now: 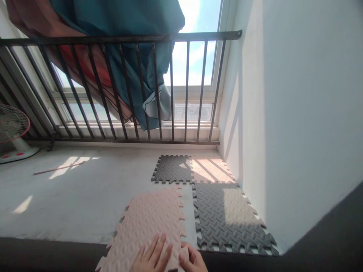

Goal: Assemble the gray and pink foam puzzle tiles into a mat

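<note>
A pink interlocking foam mat tile [153, 215] with a raised pattern and toothed edges lies at the bottom middle, its near part cut off by the frame. My left hand [153, 257] rests flat on top of it, fingers stretched out. At the tile's right edge, my right hand [193, 260] pinches its near right corner. A strip of pale surface separates this tile from a grey foam tile [227, 215] on the right. Farther back, another grey tile [172, 169] joins a second pink tile [211, 170] by the wall.
A dark metal railing [136, 39] crosses before the window, with a teal and pink curtain [133, 75] hanging behind it. On the left stand a fan [14, 128] and, lying nearby, a thin stick [59, 168]. A white wall [306, 113] bounds the right side.
</note>
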Tool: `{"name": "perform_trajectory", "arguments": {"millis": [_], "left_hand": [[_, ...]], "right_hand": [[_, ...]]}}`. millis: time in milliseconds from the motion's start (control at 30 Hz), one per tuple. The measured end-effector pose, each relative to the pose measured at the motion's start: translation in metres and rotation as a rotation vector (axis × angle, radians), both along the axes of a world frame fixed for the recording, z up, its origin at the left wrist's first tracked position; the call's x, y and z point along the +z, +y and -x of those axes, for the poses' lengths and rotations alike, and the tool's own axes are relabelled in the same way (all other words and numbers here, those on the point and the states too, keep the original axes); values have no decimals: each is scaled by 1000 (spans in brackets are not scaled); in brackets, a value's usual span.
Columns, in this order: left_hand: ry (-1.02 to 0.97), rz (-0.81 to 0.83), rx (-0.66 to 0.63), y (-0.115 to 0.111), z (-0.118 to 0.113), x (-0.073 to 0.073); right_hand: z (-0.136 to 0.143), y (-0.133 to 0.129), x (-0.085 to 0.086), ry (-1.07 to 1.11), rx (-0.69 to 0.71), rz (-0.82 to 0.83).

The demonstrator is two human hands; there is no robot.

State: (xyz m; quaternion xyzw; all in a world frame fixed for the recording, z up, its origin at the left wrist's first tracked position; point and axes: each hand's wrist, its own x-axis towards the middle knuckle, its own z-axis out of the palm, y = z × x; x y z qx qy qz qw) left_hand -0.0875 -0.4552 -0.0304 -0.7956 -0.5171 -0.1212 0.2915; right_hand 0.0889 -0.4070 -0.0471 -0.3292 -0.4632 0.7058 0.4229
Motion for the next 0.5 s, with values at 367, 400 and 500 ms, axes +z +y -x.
{"name": "perform_trajectory", "arguments": {"millis": [367, 400, 500], "left_hand": [[-188, 130, 189, -6, 96, 81], [-222, 160, 234, -5, 108, 87], [-288, 180, 353, -2, 143, 94]], "right_hand": [[-37, 11, 11, -238, -415, 179], [-44, 13, 13, -292, -464, 141], [-65, 19, 19, -439, -586, -26]]}}
